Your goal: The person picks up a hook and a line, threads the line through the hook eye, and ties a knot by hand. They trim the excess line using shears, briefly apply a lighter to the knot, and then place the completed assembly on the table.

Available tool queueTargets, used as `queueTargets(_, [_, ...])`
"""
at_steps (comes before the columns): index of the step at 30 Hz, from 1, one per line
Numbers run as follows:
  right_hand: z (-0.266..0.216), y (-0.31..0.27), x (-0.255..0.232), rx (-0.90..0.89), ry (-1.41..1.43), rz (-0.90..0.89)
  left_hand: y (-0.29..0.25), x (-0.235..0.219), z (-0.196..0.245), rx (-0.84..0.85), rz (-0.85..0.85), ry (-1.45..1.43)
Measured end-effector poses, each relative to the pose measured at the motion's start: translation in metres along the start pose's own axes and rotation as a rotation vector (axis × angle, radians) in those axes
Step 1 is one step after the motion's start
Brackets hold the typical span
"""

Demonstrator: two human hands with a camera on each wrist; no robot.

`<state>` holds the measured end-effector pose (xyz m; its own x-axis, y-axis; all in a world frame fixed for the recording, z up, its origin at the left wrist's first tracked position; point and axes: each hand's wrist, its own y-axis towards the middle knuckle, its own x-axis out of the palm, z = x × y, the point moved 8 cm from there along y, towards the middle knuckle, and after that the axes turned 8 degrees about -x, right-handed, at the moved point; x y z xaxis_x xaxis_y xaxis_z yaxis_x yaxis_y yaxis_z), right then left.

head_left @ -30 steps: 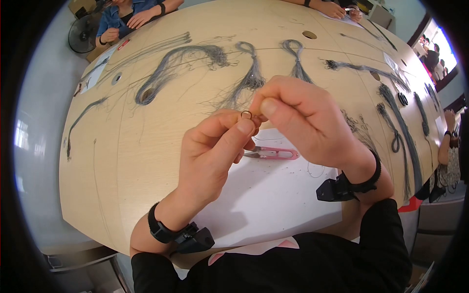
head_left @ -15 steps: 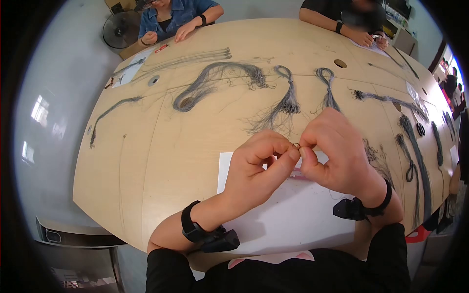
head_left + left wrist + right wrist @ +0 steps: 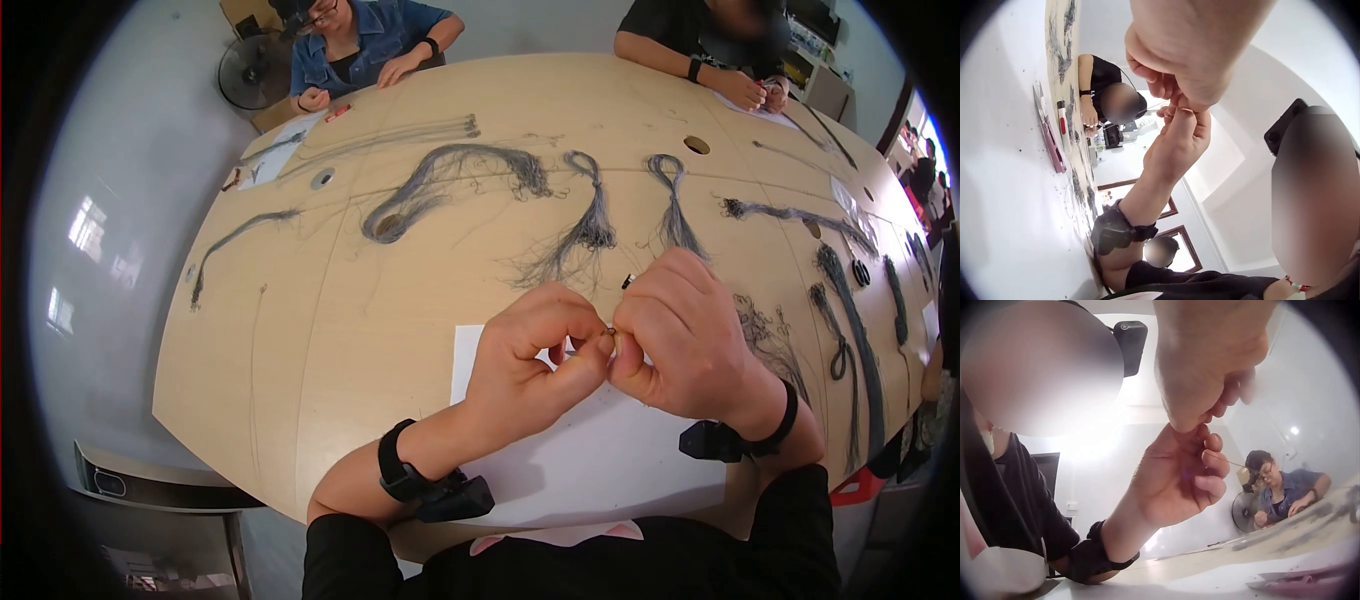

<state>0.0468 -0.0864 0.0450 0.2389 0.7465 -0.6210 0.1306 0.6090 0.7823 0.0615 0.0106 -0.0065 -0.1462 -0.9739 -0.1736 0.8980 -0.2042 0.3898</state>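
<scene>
In the head view my left hand (image 3: 540, 350) and right hand (image 3: 680, 335) meet fingertip to fingertip above a white sheet (image 3: 560, 470). Between the left thumb and forefinger is pinched a small brown fish hook (image 3: 609, 331), mostly covered by the fingers. The right thumb and forefinger pinch close beside it, at a thin line (image 3: 1230, 460) that trails past the left fingers in the right wrist view. Pink thread snips (image 3: 1052, 140) lie on the sheet in the left wrist view, beside a lighter-like white, black and red stick (image 3: 1062, 119).
Grey bundles of line lie across the table: a curved one (image 3: 440, 160), two looped ones (image 3: 590, 215) (image 3: 672, 200), and several at the right (image 3: 850, 340). Loose hooks and line (image 3: 770, 335) lie beside my right wrist. Two people (image 3: 350, 50) (image 3: 690, 45) sit opposite.
My right hand has come down from above the left, and the fingertips now meet more tightly. The hook's loop, plain earlier, is mostly covered. The head view has shifted.
</scene>
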Motion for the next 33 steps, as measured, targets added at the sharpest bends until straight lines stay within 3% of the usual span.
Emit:
queueTargets(9, [0.007, 0.0, -0.004, 0.132, 0.207, 0.049, -0.002, -0.003, 0.007, 0.048, 0.03, 0.006])
queueTargets(24, [-0.004, 0.001, -0.005, -0.009, 0.044, 0.027, -0.003, -0.002, 0.011, 0.07, 0.037, 0.044])
queueTargets(33, [-0.003, -0.001, -0.004, 0.0, 0.048, 0.018, -0.003, -0.001, 0.01, 0.076, 0.041, 0.054])
